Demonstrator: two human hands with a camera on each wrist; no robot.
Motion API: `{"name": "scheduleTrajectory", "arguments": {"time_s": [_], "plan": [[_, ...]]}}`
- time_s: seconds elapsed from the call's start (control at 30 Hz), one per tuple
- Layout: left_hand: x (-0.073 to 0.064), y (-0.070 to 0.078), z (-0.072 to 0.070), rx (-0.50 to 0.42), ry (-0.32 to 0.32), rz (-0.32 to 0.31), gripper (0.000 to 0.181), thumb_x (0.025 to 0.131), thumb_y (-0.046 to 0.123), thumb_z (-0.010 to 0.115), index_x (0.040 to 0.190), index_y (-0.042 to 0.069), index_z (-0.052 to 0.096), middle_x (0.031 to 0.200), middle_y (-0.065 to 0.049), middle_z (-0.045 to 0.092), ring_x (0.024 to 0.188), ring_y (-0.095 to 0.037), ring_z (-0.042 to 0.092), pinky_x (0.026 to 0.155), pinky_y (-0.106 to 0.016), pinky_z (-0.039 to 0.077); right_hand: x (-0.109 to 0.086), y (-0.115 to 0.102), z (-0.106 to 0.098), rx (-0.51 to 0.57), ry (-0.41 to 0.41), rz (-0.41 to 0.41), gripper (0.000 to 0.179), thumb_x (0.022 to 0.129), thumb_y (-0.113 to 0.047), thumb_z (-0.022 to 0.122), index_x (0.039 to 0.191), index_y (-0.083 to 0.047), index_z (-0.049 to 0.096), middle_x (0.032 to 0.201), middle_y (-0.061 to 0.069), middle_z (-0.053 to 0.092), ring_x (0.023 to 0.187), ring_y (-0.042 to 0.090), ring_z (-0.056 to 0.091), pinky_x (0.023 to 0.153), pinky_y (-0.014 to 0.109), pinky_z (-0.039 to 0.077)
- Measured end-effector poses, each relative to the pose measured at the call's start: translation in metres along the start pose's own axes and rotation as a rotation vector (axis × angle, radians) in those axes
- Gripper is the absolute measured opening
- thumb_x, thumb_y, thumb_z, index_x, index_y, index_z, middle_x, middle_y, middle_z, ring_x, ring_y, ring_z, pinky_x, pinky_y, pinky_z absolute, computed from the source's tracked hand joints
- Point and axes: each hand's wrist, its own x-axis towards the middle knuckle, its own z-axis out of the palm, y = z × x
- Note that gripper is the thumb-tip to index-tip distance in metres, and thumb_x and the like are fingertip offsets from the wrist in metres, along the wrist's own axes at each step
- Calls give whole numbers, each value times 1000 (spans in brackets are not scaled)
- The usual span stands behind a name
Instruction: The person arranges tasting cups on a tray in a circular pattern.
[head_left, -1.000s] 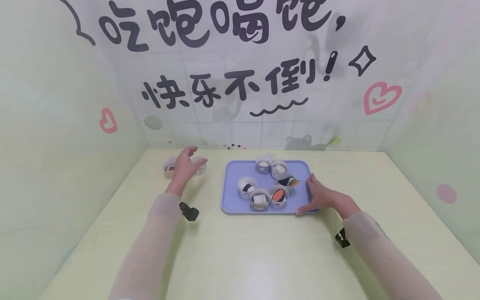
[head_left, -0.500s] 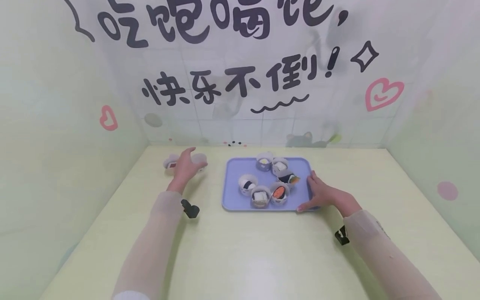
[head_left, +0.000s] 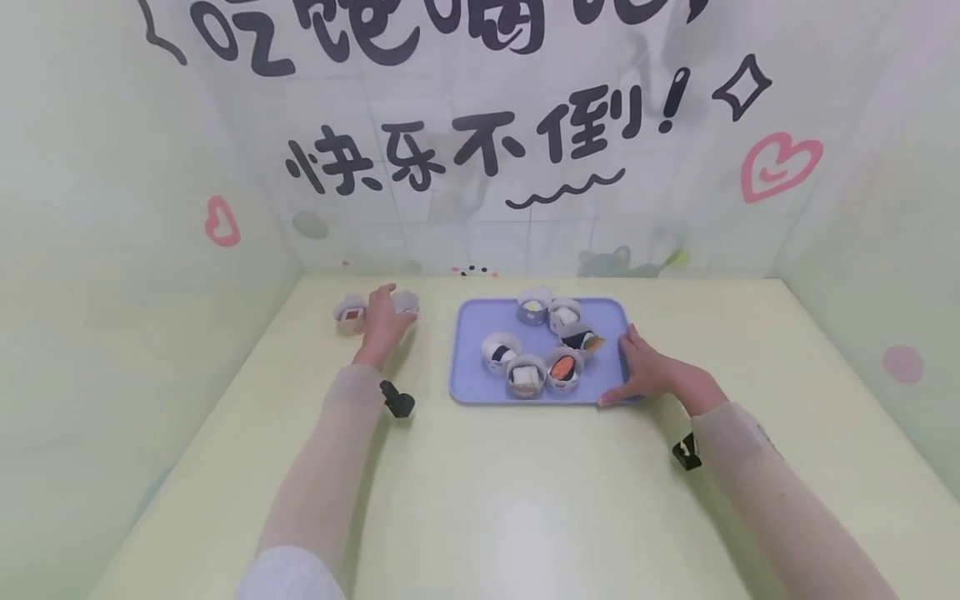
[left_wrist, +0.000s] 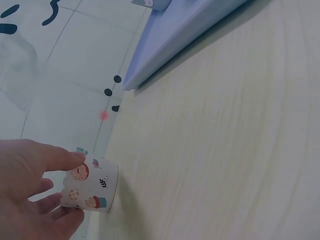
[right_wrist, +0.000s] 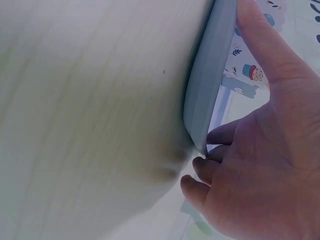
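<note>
My left hand [head_left: 384, 329] reaches to the back left of the table. In the left wrist view, its thumb and fingers grip a printed white paper cup [left_wrist: 91, 182] by opposite sides near the scalloped rim. The cup's base is at the tabletop. My right hand [head_left: 652, 372] holds the right front corner of a blue tray [head_left: 468, 333], thumb along the front rim and fingers bent at the right side. On the tray stand several paper cups holding sushi-like pieces, among them an orange-topped piece [head_left: 562, 367], a white block [head_left: 526, 377] and a dark cone-shaped roll [head_left: 579, 337].
Left of the left hand stands another paper cup [head_left: 350, 317] with a red-and-white piece in it. A lettered white curtain [head_left: 480, 225] hangs behind the pale wooden table [head_left: 480, 483], with curtains at both sides too.
The head view has tilted up slightly less, so the table scene sits higher in frame. My left thumb and fingers have closed in on the cup. My right hand stays at the tray corner.
</note>
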Motion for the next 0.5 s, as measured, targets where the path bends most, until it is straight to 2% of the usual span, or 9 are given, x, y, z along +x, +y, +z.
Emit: {"name": "scheduleTrajectory", "arguments": {"time_s": [0.23,0.4,0.5], "plan": [[4,3,5,20,66,-34,68,94,12,65,151,1,29,152,-22,42,139,-41,42,118,-55,34,2,3,-2,-21,2,12,134,75,-53,82,148,22,-1,155,44,-16,147,57,-5,122,64,10],[5,4,2,18,46,-64,69,94,15,67,151,3,30,153,-18,45,141,-39,43,122,-63,17,5,4,-2,-16,-18,11,136,75,-55,82,148,22,-2,155,43,-17,147,56,-7,123,63,9],[6,7,1,-2,17,-62,69,94,17,67,151,5,29,156,-16,43,142,-37,43,123,-59,19,7,5,-4,-22,-24,17,136,75,-55,81,148,22,-4,154,43,-19,147,56,-8,123,63,8]]}}
